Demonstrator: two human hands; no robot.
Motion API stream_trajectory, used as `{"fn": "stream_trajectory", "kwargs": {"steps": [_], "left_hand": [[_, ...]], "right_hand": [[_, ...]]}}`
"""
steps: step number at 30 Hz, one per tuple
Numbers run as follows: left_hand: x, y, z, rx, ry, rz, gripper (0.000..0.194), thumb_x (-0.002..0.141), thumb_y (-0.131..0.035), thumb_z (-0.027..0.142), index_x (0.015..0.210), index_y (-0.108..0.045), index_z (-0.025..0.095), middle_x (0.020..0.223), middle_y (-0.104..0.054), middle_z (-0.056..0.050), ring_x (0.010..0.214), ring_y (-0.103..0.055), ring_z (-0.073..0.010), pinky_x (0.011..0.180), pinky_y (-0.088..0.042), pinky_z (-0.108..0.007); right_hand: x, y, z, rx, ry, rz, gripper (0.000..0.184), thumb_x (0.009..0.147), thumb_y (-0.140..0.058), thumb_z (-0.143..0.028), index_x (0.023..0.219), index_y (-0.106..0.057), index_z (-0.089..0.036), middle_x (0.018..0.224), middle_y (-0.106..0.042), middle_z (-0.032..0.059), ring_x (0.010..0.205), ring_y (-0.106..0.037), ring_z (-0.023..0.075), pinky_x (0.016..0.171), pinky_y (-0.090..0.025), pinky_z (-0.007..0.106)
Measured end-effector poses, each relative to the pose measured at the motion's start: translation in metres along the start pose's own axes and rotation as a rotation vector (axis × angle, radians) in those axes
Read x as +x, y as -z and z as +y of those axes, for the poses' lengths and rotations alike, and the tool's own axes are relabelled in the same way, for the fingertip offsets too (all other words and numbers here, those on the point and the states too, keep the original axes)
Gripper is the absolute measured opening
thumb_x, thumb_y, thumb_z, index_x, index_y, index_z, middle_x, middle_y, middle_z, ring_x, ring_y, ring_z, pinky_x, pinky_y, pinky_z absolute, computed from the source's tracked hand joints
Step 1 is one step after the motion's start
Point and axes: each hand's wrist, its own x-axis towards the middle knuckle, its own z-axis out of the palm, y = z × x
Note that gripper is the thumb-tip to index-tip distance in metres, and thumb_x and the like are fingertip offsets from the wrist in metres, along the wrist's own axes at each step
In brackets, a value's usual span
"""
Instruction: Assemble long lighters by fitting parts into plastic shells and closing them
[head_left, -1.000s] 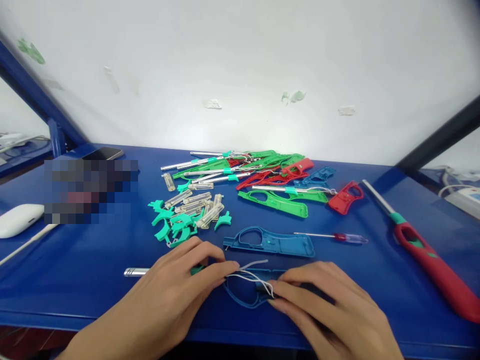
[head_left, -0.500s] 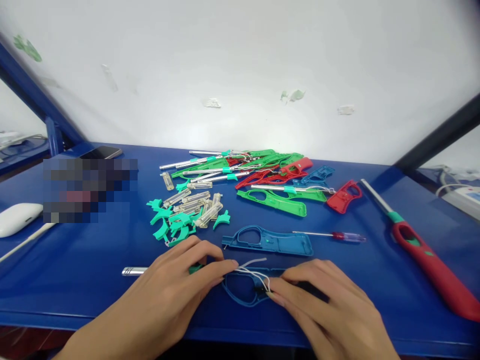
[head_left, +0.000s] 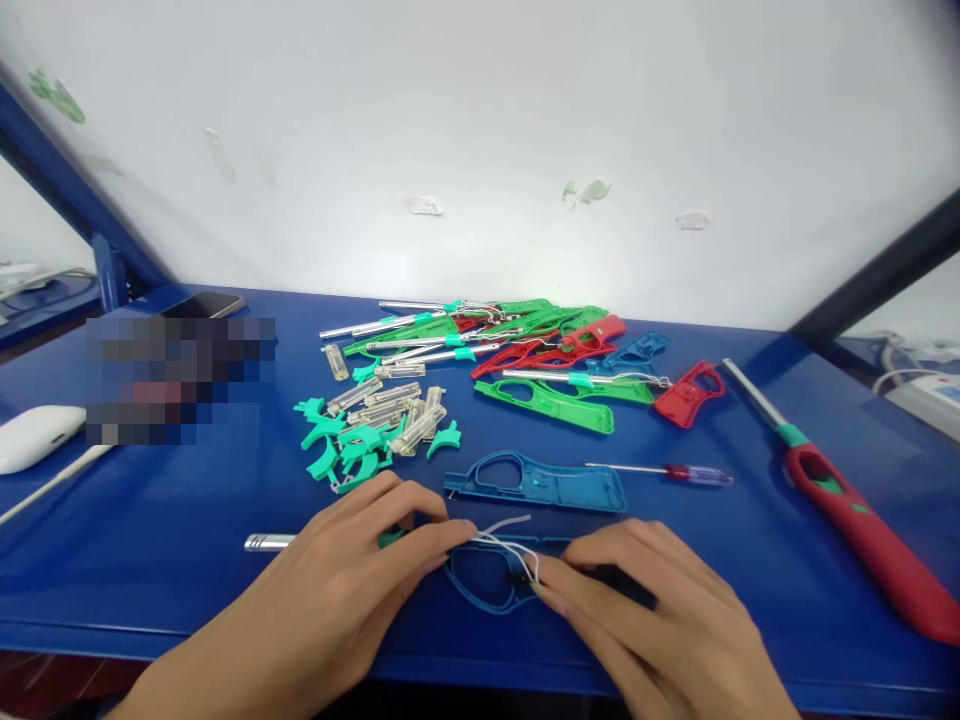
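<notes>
Low in the middle lies a blue lighter casing half [head_left: 491, 608], its trigger ring facing me. My left hand [head_left: 360, 570] is closed, thumb and index finger pinching at the casing's front end over the metal lighter tube [head_left: 268, 542], which sticks out to the left. White wires [head_left: 510, 545] run from those fingertips across the ring. My right hand [head_left: 645, 600] grips the casing's rear part, its fingertips at the wire ends beside a small black part [head_left: 519, 582]. Fingers hide much of the casing. A second blue casing half [head_left: 577, 488] lies just beyond.
Teal triggers [head_left: 364, 440] and clear fuel tanks [head_left: 386, 400] lie heaped behind my left hand. Farther back are green casing halves [head_left: 555, 405] and more tubes. A screwdriver [head_left: 697, 474] and an assembled red lighter [head_left: 862, 530] lie right. A white case [head_left: 37, 438] sits left.
Almost nothing differs. The white wires have shifted very slightly under my right fingertips; both hands hold the same places.
</notes>
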Motion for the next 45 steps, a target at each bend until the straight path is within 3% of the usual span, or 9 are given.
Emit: {"fn": "stream_trajectory", "kwargs": {"steps": [10, 17, 24, 28, 32, 38, 45], "left_hand": [[0.001, 0.002, 0.001, 0.001, -0.009, -0.021, 0.042, 0.119, -0.041, 0.008, 0.147, -0.063, 0.029, 0.129, -0.069, -0.004, 0.115, -0.066, -0.0163, 0.102, -0.055, -0.027], [-0.001, 0.0, -0.001, 0.006, -0.007, -0.029, 0.043, 0.118, -0.041, 0.007, 0.149, -0.062, 0.028, 0.131, -0.067, -0.005, 0.118, -0.066, -0.0165, 0.105, -0.055, -0.028], [-0.001, -0.001, -0.001, 0.03, -0.016, -0.01, 0.042, 0.12, -0.04, 0.01, 0.151, -0.061, 0.029, 0.131, -0.068, -0.004, 0.119, -0.066, -0.0157, 0.108, -0.053, -0.027], [0.001, 0.0, 0.001, 0.036, -0.016, 0.009, 0.037, 0.121, -0.04, 0.014, 0.145, -0.064, 0.028, 0.127, -0.069, -0.003, 0.114, -0.067, -0.0151, 0.103, -0.055, -0.026], [0.002, 0.0, 0.002, 0.038, -0.012, 0.007, 0.036, 0.122, -0.041, 0.015, 0.144, -0.065, 0.027, 0.126, -0.07, -0.004, 0.113, -0.067, -0.0149, 0.102, -0.056, -0.025], [0.001, 0.0, 0.001, 0.047, -0.007, 0.035, 0.037, 0.12, -0.042, 0.014, 0.141, -0.069, 0.028, 0.126, -0.073, -0.005, 0.114, -0.07, -0.0169, 0.102, -0.061, -0.028], [0.006, -0.004, 0.003, 0.071, -0.005, 0.063, 0.033, 0.113, -0.068, 0.04, 0.144, -0.074, 0.032, 0.132, -0.074, -0.01, 0.114, -0.072, -0.0235, 0.102, -0.067, -0.037]], "right_hand": [[0.005, 0.0, -0.001, -0.049, 0.055, 0.009, 0.038, 0.119, -0.051, -0.024, 0.112, -0.087, -0.029, 0.088, -0.082, -0.0032, 0.069, -0.075, 0.0101, 0.066, -0.061, 0.022], [0.002, -0.006, -0.003, -0.018, -0.022, 0.044, 0.033, 0.12, -0.055, -0.035, 0.111, -0.086, -0.033, 0.09, -0.081, -0.0043, 0.073, -0.076, 0.01, 0.069, -0.062, 0.021], [-0.004, -0.005, -0.005, 0.009, -0.04, 0.114, 0.029, 0.119, -0.058, -0.032, 0.108, -0.084, -0.028, 0.096, -0.083, -0.003, 0.084, -0.081, 0.0075, 0.082, -0.064, 0.014], [-0.008, -0.009, -0.003, -0.112, -0.045, 0.148, 0.023, 0.117, -0.061, -0.039, 0.123, -0.082, -0.032, 0.122, -0.085, -0.0004, 0.107, -0.083, 0.0151, 0.095, -0.068, 0.026], [-0.007, -0.011, -0.001, -0.205, 0.024, 0.022, 0.032, 0.119, -0.055, -0.045, 0.137, -0.078, -0.033, 0.141, -0.082, -0.0016, 0.121, -0.082, 0.022, 0.095, -0.072, 0.038], [0.0, -0.011, -0.002, -0.182, 0.039, 0.006, 0.033, 0.121, -0.049, -0.045, 0.128, -0.079, -0.032, 0.124, -0.087, -0.0085, 0.111, -0.085, 0.019, 0.088, -0.072, 0.036], [-0.001, -0.011, -0.003, -0.161, 0.024, 0.021, 0.03, 0.12, -0.052, -0.046, 0.127, -0.078, -0.031, 0.12, -0.088, -0.008, 0.111, -0.085, 0.0189, 0.09, -0.071, 0.035]]}}
